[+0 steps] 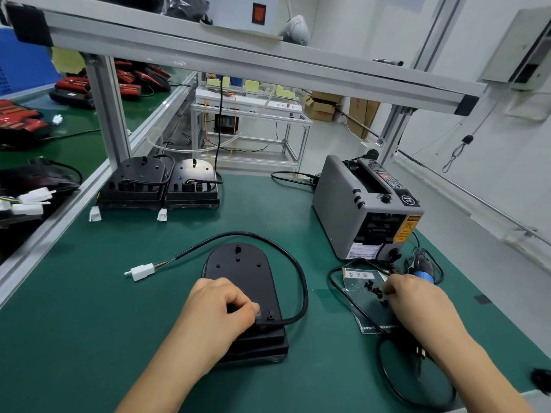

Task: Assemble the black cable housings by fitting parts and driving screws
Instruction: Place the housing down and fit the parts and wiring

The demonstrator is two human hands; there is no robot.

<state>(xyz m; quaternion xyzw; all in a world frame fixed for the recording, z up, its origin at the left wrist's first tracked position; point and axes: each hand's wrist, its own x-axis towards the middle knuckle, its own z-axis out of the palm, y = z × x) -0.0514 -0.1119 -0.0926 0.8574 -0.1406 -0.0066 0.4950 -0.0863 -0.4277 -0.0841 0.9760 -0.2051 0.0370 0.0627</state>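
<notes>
A black cable housing [241, 272] lies flat on the green mat in front of me. Its black cable [286, 254] loops round the far end to a white connector [142, 272]. My left hand [217, 311] rests on the housing's near end, its curled fingers pinching a small part where the cable enters. My right hand [417, 296] is at a small pile of black screws [376, 290] on a dark card [369, 299], fingertips curled among the screws; a grasped screw cannot be made out. A screwdriver with a blue collar [425, 271] lies just beyond that hand.
Two more housings [161, 180] stand at the back by the aluminium frame post [107, 114]. A grey tape dispenser [363, 210] sits at the right. A second black cable [387, 380] loops near the front right edge. Red lamp parts [125, 81] lie on the left bench.
</notes>
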